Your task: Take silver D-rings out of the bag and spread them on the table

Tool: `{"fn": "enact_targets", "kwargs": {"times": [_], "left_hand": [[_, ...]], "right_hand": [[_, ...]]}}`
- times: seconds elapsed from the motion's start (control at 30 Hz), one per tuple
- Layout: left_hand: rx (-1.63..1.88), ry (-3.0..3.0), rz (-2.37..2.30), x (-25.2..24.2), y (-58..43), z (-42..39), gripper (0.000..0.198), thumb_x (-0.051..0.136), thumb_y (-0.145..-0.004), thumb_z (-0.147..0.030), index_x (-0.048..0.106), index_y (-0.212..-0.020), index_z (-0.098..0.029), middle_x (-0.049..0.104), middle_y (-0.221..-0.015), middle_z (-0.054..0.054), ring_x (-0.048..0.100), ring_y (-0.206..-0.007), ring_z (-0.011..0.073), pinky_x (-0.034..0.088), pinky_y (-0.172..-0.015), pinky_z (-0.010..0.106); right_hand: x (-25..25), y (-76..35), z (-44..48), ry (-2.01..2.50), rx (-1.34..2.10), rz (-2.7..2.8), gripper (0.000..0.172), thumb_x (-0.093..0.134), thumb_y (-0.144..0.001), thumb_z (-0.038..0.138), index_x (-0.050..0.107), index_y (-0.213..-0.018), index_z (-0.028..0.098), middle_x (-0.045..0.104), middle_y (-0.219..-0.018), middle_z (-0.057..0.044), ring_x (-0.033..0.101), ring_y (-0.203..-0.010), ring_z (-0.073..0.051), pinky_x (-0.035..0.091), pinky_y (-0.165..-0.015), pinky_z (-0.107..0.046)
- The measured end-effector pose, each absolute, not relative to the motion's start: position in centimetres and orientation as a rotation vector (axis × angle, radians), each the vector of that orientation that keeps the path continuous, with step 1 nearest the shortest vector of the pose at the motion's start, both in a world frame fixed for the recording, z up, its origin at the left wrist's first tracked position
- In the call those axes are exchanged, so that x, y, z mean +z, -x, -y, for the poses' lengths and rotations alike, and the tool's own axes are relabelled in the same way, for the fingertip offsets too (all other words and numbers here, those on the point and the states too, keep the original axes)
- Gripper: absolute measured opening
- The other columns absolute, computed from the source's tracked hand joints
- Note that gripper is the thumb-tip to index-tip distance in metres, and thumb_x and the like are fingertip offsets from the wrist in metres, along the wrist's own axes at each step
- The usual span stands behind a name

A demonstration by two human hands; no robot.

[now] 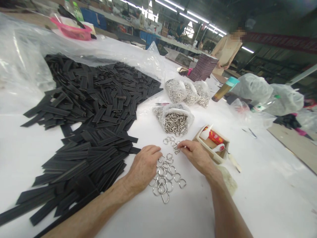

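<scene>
Loose metal D-rings [169,177] lie scattered on the white table between my two hands. My left hand [143,167] is closed at their left edge, its fingertips pinched at a D-ring [161,159]. Over on the right, my right hand [196,155] has thumb and forefinger pinched on a D-ring in a small group [175,145]. Just beyond, an open clear plastic bag [177,121] spills more rings toward my hands. Black strips [86,148] are heaped to the left of my left hand.
Three filled ring bags [190,92] stand farther back. Right of my right hand are an open box [214,143] with a red packet and a thread snip [249,133]. A bottle [225,88] lies tilted beyond. A person [229,49] stands across the table near a dark stack [203,67].
</scene>
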State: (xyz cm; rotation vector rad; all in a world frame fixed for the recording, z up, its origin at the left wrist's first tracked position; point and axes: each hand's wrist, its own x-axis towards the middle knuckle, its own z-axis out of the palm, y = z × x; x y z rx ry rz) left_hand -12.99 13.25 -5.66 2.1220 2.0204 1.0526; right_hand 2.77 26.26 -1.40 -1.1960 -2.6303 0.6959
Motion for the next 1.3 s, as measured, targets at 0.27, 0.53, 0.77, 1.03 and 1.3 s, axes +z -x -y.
{"fn": "enact_targets", "kwargs": {"times": [0.27, 0.53, 0.77, 1.03, 1.3], "left_hand": [[1.074, -2.139, -2.010, -5.8, 13.0, -13.2, 0.034, 0.040, -0.071, 0.005, 0.066, -0.086, -0.010, 0.067, -0.098, 0.010, 0.058, -0.095, 0.0221, 0.049, -0.085, 0.037], [1.043, -2.133, -2.030, -5.7, 13.0, -13.2, 0.034, 0.040, -0.071, 0.005, 0.067, -0.085, -0.010, 0.067, -0.098, 0.009, 0.058, -0.094, 0.0223, 0.050, -0.085, 0.036], [1.046, -2.124, -2.038, -5.9, 12.9, -13.2, 0.033, 0.041, -0.072, 0.003, 0.067, -0.086, -0.012, 0.067, -0.098, 0.009, 0.058, -0.094, 0.0220, 0.050, -0.084, 0.037], [1.078, -2.134, -2.023, -5.8, 13.0, -13.3, 0.034, 0.040, -0.072, 0.004, 0.067, -0.086, -0.011, 0.067, -0.098, 0.010, 0.058, -0.094, 0.0218, 0.050, -0.084, 0.037], [1.066, -2.125, -2.032, -5.7, 13.0, -13.2, 0.033, 0.040, -0.073, 0.004, 0.067, -0.085, -0.012, 0.067, -0.098, 0.009, 0.058, -0.094, 0.0215, 0.050, -0.084, 0.037]], "right_hand": [[-0.4, -2.7, -25.9, 1.241, 0.772, 2.776, 0.028, 0.046, -0.078, 0.011, 0.068, -0.089, 0.024, 0.068, -0.097, 0.000, 0.057, -0.095, -0.017, 0.039, -0.085, -0.030], [-0.1, -3.1, -25.4, 1.220, 0.983, 2.909, 0.028, 0.046, -0.072, 0.011, 0.070, -0.082, 0.024, 0.069, -0.087, 0.000, 0.060, -0.083, -0.017, 0.042, -0.076, -0.029], [0.1, -3.1, -25.5, 1.174, 1.084, 2.782, 0.024, 0.045, -0.078, 0.016, 0.067, -0.082, 0.023, 0.066, -0.074, 0.003, 0.058, -0.064, -0.012, 0.043, -0.063, -0.024], [-2.3, -1.4, -26.2, 1.404, 0.560, 2.570, 0.019, 0.046, -0.084, 0.026, 0.064, -0.086, 0.021, 0.064, -0.091, -0.003, 0.056, -0.085, -0.017, 0.038, -0.075, -0.028], [-2.0, -1.0, -25.4, 1.590, 0.465, 2.639, 0.016, 0.047, -0.079, 0.018, 0.062, -0.074, 0.018, 0.063, -0.074, -0.005, 0.053, -0.073, -0.017, 0.031, -0.061, -0.027]]}}
